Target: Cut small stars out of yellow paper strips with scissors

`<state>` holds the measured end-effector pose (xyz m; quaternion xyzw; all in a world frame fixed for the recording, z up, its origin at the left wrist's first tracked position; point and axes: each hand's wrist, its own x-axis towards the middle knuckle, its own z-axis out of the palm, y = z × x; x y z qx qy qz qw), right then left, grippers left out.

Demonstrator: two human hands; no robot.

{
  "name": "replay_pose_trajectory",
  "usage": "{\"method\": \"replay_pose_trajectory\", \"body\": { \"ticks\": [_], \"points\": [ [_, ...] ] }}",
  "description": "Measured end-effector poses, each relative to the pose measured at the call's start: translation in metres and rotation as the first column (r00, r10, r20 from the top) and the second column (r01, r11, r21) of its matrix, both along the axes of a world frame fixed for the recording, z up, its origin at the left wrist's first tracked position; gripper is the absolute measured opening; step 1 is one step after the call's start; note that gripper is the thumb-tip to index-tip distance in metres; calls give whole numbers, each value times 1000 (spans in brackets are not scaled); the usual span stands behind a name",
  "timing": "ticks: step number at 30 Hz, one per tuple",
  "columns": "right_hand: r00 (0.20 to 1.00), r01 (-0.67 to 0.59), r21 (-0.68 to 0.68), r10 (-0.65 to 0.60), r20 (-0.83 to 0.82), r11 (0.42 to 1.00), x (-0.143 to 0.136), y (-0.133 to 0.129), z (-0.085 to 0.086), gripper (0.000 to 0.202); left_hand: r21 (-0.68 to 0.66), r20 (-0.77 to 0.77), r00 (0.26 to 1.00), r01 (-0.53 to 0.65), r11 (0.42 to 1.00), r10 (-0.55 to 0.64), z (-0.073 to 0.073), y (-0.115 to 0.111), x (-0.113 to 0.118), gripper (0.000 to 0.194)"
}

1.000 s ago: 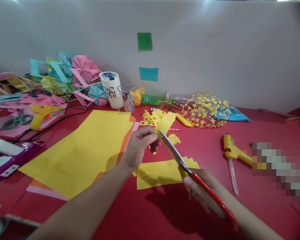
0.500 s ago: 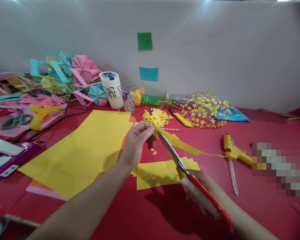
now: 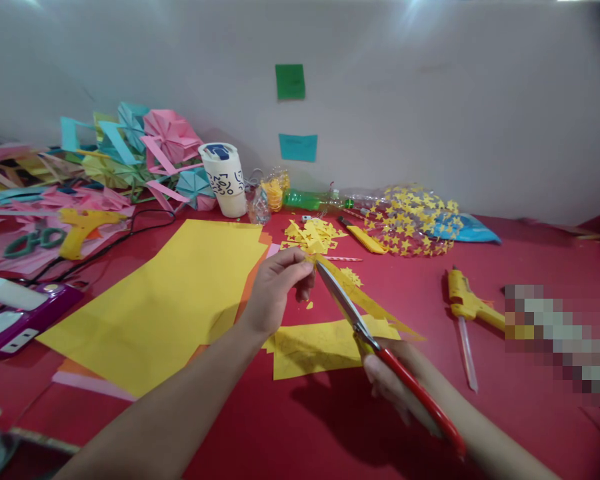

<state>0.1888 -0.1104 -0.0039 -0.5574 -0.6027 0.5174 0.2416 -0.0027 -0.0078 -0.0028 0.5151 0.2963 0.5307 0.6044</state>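
Between the thumb and fingers of my left hand (image 3: 280, 283) is the end of a yellow paper strip (image 3: 365, 300). The strip trails off to the right, behind the scissors. My right hand (image 3: 390, 380) grips red-handled scissors (image 3: 347, 307), their blade tips at the strip close to my left fingertips. Below the strip lie stacked yellow paper pieces (image 3: 305, 353) with faint pencil marks. Just beyond my left hand is a heap of yellow paper scraps (image 3: 313, 233). Small cut yellow stars (image 3: 351, 277) rest on the table behind the strip.
Large yellow sheets (image 3: 180, 300) cover the left. Glue guns stand left (image 3: 77, 230) and right (image 3: 463, 297). Along the wall are a white tumbler (image 3: 225, 183), a green bottle (image 3: 305, 200), a yellow cutter (image 3: 365, 237) and a star-covered clear plastic piece (image 3: 410, 223). Folded paper shapes (image 3: 170, 133) pile up left.
The strip's free end has swung down and nearer to me, and its thin tail no longer reaches toward the right glue gun. Both hands and the scissors stay nearly in place.
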Motion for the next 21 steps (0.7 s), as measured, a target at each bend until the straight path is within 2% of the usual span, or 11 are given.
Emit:
{"method": "replay_pose_trajectory", "body": {
  "ticks": [7,18,21],
  "points": [
    [991,-7,73,-3,135,997,5,-1,-3,47,-46,-12,999,37,998,-38,0,1,-1,18],
    [993,-24,11,23,115,1000,7,-1,-5,49,-117,-14,997,68,991,-70,3,3,-2,18],
    [991,-26,55,18,132,998,8,-2,-7,46,-124,1,998,70,990,-71,3,3,-2,17]
  ]
}}
